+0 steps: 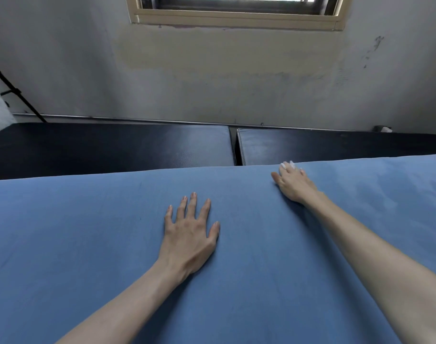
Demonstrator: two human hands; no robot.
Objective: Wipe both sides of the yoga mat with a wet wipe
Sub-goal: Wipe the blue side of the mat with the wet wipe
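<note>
Wiping is under way near the far edge of the flat blue foam yoga mat [236, 281], which is spread over dark padded floor mats [112, 147]. A white wet wipe [287, 165] is pressed there under the right hand [295, 184], its fingers curled over it. The left hand [187, 234] is laid flat with fingers spread wide, steadying the mat. Slipping of the wipe off the edge could be caused by overreach. No writing is legible.
</note>
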